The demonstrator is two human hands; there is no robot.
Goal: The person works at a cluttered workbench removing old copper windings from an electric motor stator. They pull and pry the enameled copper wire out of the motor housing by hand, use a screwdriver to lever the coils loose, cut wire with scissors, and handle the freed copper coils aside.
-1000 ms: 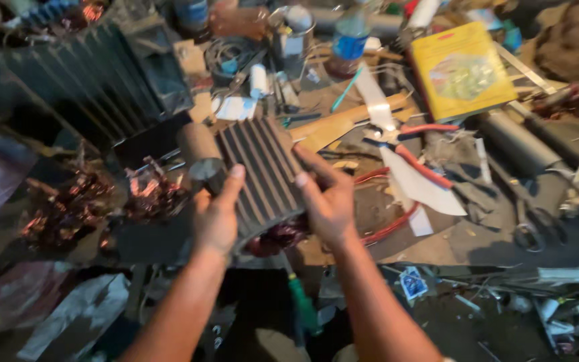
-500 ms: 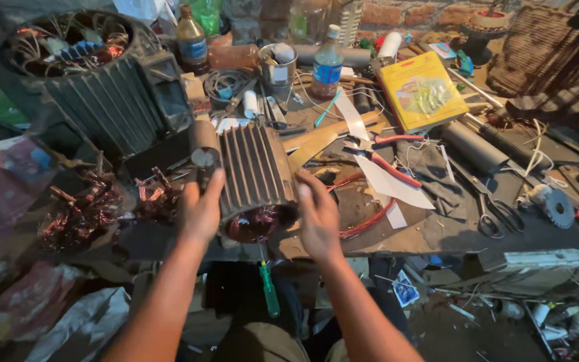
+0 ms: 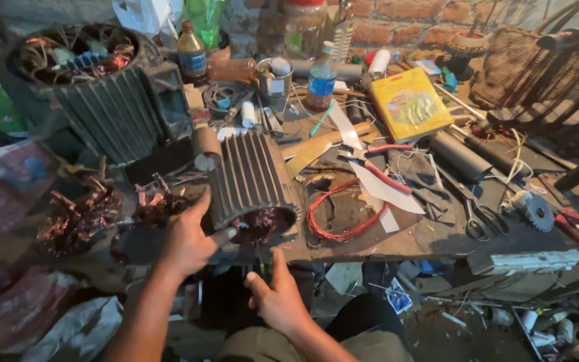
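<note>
- My left hand point(image 3: 185, 243) rests against the near end of the finned motor stator point(image 3: 252, 188), thumb touching its rim, fingers loose rather than clamped.
- My right hand point(image 3: 277, 298) sits lower, just below the stator's open mouth, thumb up; I cannot tell whether it grips anything.
- The stator lies on the bench point(image 3: 437, 234), copper windings facing me.
- Right of both hands: a red wire loop point(image 3: 343, 214); beyond it, red-handled pliers point(image 3: 383, 167).

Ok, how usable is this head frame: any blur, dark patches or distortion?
Head view: dim warm light; ribbed motor stator and left hand fairly sharp; right hand sits in shadow below the workbench edge; left margin smeared; corners bend from the wide lens; no strong glare.
</note>
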